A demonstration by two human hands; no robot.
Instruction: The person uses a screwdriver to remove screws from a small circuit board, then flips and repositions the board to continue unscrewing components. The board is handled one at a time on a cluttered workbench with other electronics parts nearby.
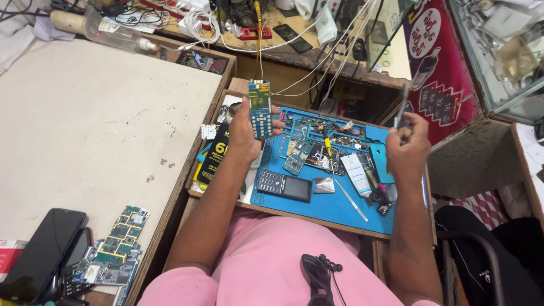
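Blue-and-yellow rectangular phone circuit board (260, 109): upright in your left hand (245, 135), thumb and fingers clamped on its lower edges. Slim grey metal tool (402, 105): pinched between your right hand's (408, 148) fingertips, pointing up. Blue rubber work mat (334, 207), black keypad phone (285, 186): below both sets of fingers.

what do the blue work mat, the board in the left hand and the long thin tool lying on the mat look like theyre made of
Blue work mat: probably silicone or rubber, matte, with moulded compartments.
Board in the left hand: printed circuit board, likely fibreglass laminate, with blue keypad grid and a yellow-green upper part.
Long thin tool: looks like bare metal, silvery with a dull shine.
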